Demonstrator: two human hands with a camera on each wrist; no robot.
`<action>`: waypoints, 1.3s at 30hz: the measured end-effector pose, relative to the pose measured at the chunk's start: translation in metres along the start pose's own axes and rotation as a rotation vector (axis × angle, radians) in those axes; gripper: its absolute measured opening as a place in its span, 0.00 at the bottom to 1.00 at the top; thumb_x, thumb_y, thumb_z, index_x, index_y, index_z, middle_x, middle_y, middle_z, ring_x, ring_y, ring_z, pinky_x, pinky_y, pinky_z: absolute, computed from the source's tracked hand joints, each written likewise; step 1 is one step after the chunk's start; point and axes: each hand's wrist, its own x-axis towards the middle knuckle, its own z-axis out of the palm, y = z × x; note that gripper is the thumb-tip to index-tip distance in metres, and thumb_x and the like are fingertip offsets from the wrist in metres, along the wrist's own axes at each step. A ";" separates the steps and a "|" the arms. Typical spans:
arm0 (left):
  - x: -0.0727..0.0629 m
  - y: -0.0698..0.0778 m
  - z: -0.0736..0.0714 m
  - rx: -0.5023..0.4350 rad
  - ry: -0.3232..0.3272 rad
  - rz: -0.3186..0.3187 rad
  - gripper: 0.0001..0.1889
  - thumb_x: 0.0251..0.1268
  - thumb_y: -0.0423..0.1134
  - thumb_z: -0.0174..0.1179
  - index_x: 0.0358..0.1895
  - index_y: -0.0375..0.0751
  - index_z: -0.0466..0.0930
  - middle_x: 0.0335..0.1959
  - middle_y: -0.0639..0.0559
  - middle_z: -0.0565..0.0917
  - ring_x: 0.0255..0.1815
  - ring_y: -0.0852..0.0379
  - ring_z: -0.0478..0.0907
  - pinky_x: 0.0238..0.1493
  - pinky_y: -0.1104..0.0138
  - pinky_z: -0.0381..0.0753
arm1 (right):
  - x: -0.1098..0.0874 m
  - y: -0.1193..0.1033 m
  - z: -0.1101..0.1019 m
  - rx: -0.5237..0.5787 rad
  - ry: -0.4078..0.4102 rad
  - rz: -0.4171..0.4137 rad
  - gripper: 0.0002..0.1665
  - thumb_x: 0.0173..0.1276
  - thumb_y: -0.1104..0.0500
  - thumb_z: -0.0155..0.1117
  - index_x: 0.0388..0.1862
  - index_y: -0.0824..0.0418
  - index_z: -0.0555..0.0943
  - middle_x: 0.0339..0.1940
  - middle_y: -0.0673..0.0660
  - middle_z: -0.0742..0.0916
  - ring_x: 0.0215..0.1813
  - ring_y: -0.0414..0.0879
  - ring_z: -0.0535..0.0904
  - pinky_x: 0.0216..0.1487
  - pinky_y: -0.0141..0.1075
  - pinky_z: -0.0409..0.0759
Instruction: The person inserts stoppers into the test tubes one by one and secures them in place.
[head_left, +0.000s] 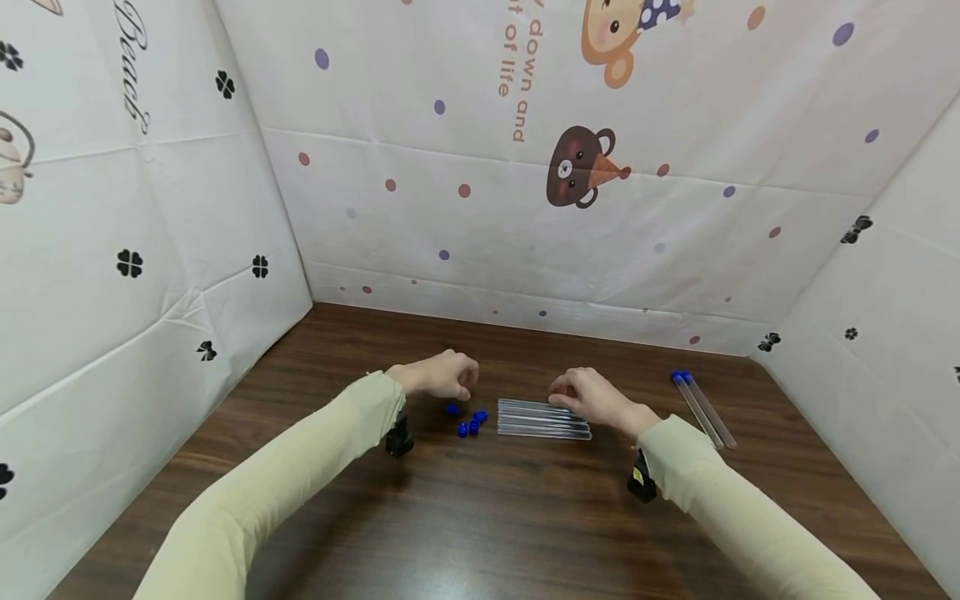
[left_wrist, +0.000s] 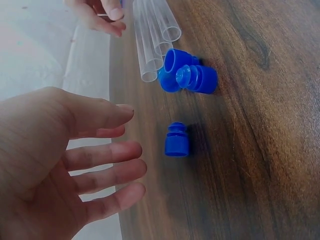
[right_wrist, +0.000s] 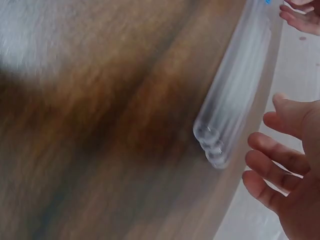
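My left hand (head_left: 441, 375) hovers just behind several small blue ribbed caps (head_left: 474, 427), fingers relaxed and apart, holding nothing. In the left wrist view one cap (left_wrist: 177, 140) stands alone near the fingertips, while a cluster of caps (left_wrist: 202, 80) lies by the tube mouths. Several clear test tubes (head_left: 543, 419) lie side by side in the middle of the table, open mouths toward the caps, rounded ends to the right. Over their right part is my right hand (head_left: 592, 396), its loosely bent fingers beside the rounded ends in the right wrist view and gripping nothing.
Two clear tubes with blue caps (head_left: 708, 412) lie at an angle on the right of the dark wooden table (head_left: 480, 517). White printed cloth (head_left: 465, 225) hangs behind the table and along both sides. Each wrist wears a small black camera (head_left: 400, 435).
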 end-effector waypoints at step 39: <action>-0.004 -0.005 0.003 -0.008 -0.077 -0.047 0.09 0.60 0.35 0.66 0.43 0.40 0.81 0.31 0.52 0.79 0.30 0.58 0.73 0.34 0.67 0.73 | 0.012 -0.004 0.025 -0.019 0.048 0.033 0.04 0.68 0.62 0.62 0.35 0.61 0.83 0.30 0.52 0.83 0.30 0.39 0.74 0.32 0.33 0.75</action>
